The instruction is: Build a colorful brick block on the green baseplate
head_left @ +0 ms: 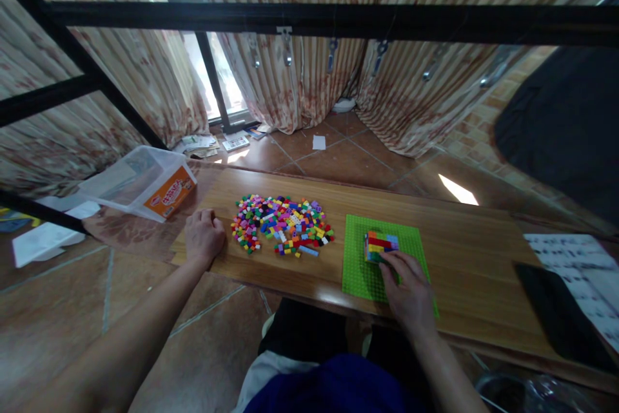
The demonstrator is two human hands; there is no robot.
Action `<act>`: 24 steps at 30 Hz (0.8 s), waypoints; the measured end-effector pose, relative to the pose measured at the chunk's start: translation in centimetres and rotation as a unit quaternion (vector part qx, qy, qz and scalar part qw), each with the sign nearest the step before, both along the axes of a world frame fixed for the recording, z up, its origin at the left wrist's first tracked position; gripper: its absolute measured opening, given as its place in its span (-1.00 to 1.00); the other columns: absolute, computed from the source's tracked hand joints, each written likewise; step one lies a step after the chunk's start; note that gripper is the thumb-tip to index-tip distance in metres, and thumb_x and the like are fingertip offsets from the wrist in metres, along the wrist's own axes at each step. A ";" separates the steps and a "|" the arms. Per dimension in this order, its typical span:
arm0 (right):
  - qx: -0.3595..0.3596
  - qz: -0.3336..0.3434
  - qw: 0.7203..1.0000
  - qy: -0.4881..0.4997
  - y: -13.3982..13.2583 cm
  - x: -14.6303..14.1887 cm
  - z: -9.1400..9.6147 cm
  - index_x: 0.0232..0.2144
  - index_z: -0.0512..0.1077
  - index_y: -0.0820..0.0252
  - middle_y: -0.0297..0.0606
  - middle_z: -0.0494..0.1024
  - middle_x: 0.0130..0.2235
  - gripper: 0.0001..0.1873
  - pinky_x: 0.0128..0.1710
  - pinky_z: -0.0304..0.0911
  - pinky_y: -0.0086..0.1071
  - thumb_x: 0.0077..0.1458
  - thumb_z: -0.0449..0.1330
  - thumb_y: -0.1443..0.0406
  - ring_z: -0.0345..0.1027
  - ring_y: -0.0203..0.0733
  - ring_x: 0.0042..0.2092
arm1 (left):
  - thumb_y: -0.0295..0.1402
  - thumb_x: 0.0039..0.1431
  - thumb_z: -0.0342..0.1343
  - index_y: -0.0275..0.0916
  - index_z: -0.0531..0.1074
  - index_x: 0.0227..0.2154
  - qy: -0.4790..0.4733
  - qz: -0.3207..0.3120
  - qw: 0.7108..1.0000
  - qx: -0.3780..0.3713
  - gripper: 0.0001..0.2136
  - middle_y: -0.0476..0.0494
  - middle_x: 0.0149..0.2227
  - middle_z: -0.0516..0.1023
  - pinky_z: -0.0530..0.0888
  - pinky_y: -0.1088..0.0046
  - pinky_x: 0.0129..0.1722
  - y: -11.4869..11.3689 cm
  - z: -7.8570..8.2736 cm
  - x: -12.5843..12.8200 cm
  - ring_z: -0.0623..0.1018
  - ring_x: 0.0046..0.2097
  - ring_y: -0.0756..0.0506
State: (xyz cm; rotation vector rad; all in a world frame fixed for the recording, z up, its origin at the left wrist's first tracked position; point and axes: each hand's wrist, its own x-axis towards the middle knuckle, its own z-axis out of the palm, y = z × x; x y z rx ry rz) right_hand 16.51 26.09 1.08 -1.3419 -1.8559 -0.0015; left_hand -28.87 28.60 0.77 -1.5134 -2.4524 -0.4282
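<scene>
My left hand (205,236) rests on the left end of the wooden table, its fingers curled into a fist beside a loose pile of toy building bricks (285,223) in many colours. On the right, a small structure of toy bricks (374,241), with red, yellow, orange and blue rows, stands on a green baseplate (355,278). My right hand (410,287) reaches over the plate's front right part, thumb and fingertips closed at the structure's near right corner. Any single small brick between those fingertips is too small to make out.
A clear plastic bin (140,181) with an orange label stands left of the table (474,258). A black flat object (565,310) and printed sheets (570,265) lie at the right end. A black metal bar (309,17) crosses in front of the curtains.
</scene>
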 end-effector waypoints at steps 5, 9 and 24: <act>-0.001 0.007 0.998 -0.061 0.3 0.2 -0.1 -0.14 0.52 0.18 -0.13 0.52 -0.16 -0.75 -0.09 0.39 -0.16 0.24 0.10 0.23 0.40 -0.11 -0.12 | -0.37 0.16 -0.11 -0.28 0.44 -0.16 0.000 -0.003 1.000 0.002 -0.72 -0.34 -0.09 0.49 0.36 0.17 0.05 0.0 0.0 0.0 0.43 -0.03 -0.30; -0.010 0.021 0.997 -0.078 0.5 0.6 -0.1 -0.14 0.52 0.17 -0.13 0.52 -0.16 -0.74 -0.09 0.38 -0.16 0.25 0.09 0.22 0.39 -0.11 -0.12 | -0.37 0.16 -0.11 -0.29 0.44 -0.16 -0.006 0.001 1.000 -0.002 -0.72 -0.36 -0.09 0.49 0.36 0.17 0.04 0.0 0.1 0.0 0.43 -0.02 -0.30; 0.001 0.033 0.998 -0.051 0.9 1.0 -0.5 -0.15 0.56 0.10 -0.18 0.51 -0.13 -0.78 -0.08 0.37 -0.19 0.20 0.16 0.23 0.39 -0.13 -0.07 | -0.37 0.18 -0.11 -0.26 0.43 -0.18 -0.006 0.001 1.000 0.001 -0.74 -0.33 -0.10 0.48 0.33 0.18 0.06 0.0 -0.1 0.0 0.42 -0.02 -0.29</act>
